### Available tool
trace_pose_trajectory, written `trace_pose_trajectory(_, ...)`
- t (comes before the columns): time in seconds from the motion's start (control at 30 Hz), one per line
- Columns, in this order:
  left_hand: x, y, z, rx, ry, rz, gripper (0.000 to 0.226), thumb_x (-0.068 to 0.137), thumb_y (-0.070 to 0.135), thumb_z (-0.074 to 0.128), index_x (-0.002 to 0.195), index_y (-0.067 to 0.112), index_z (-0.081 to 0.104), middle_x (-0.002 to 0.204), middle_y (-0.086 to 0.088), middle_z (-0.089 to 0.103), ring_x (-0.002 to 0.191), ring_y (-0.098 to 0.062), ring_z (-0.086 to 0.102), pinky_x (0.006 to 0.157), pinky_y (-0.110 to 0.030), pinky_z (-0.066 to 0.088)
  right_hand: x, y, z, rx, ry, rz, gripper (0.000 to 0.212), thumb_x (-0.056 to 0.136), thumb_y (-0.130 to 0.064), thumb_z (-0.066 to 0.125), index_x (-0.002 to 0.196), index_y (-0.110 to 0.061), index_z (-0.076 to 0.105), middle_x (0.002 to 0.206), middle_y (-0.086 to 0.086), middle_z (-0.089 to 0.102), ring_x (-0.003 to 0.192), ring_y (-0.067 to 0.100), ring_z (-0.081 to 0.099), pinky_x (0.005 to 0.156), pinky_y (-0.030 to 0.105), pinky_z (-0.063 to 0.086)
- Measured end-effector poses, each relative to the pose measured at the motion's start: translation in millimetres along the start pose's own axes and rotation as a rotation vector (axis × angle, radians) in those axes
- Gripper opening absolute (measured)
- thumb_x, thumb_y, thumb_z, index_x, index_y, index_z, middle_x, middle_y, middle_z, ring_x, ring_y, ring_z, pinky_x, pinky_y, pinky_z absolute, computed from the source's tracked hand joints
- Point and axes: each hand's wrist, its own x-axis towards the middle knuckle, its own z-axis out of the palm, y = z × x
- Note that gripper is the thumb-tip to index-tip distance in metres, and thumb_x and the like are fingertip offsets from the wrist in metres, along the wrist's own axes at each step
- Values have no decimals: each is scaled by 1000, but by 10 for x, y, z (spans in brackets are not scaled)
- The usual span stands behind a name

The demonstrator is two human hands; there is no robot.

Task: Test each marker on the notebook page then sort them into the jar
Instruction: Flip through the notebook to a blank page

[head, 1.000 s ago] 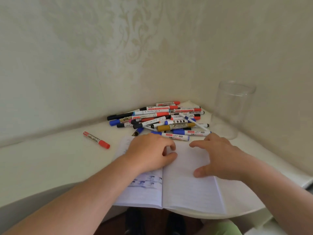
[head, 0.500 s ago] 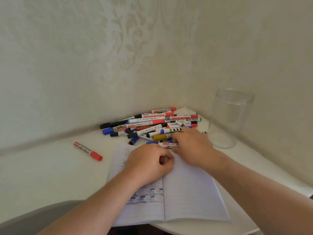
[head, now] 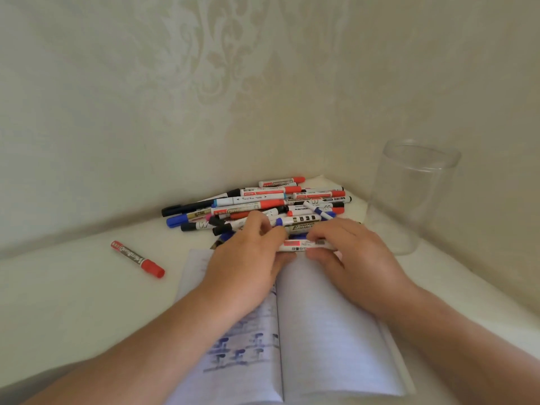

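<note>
The open notebook (head: pixel 336 331) lies nearest. Above its top edge, both hands pinch 1 white marker (head: pixel 305 245): left hand (head: pixel 248 258), right hand (head: pixel 350 252), likely to uncap it. Behind sits the marker pile (head: pixel 263 203); the jar (head: pixel 415 197) stands right, apparently empty.

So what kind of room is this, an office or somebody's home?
Probably a home: patterned wallpaper lines the corner, and a small white table holds a lined notebook, a marker pile and a clear jar.
</note>
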Motion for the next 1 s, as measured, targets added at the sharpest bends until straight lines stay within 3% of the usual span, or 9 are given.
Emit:
trace_pose_trajectory(0.07,-8,37,-30,99,10,70,38,99,54,39,117,25,56,109,6,54,79,-16,57,51,-30,38,76,-93,-71,354,23,245,9,88,-34,82,89,-39,75,82,-12,70,73,2,60,70,16,47)
trace_pose_trajectory(0.13,12,71,-75,104,-41,106,41,101,54,30,124,27,50,112,8,58,87,-16,59,57,-33,40,221,-204,-195,700,32,542,15,79,-30,88,74,-34,75,69,1,67,61,11,59,63,25,50)
trace_pose_trajectory(0.27,113,63,-163,-314,-70,101,24,107,40,40,125,27,49,109,11,61,95,-13,59,74,-39,49,488,-303,-397,1274,-433,817,32,75,-50,81,85,-22,71,74,4,63,83,24,68,76,48,59)
trace_pose_trajectory(0.37,189,19,-130,-448,-69,119,28,108,41,41,133,30,49,102,15,69,93,-4,64,79,-40,54,579,-317,-348,1219,-561,763,50,77,-64,76,101,-21,71,82,10,55,76,22,65,78,51,60)
trace_pose_trajectory(0.57,103,-11,64,-524,-74,118,36,107,34,50,142,42,47,101,39,66,96,16,62,84,-9,46,486,-288,60,1158,-344,834,37,101,-47,57,97,-11,62,64,11,36,50,20,35,61,34,48)
trace_pose_trajectory(0.7,110,-21,88,-523,-68,126,34,106,39,51,140,44,49,111,22,72,101,4,67,89,-34,56,427,-264,82,1170,-346,765,33,105,-40,50,117,-18,71,53,5,34,48,19,32,58,32,48)
trace_pose_trajectory(0.83,110,-30,69,-585,-40,88,43,104,43,56,144,53,45,116,22,70,104,4,65,92,-31,54,412,-279,42,1171,-346,728,33,107,-39,46,119,-24,72,50,3,34,47,20,35,67,36,51)
trace_pose_trajectory(0.93,96,-45,60,-641,-66,6,52,91,55,69,131,59,35,91,20,70,78,4,63,75,-23,54,450,-247,-57,1282,-268,751,35,104,-35,47,115,-20,76,47,2,24,45,18,28,58,31,46)
trace_pose_trajectory(1.0,72,-82,72,-728,-75,-86,50,89,47,73,115,50,31,78,11,64,65,-1,54,69,-26,51,474,-167,-148,1373,-118,722,30,99,-34,51,105,-18,76,47,0,20,45,18,25,64,34,51)
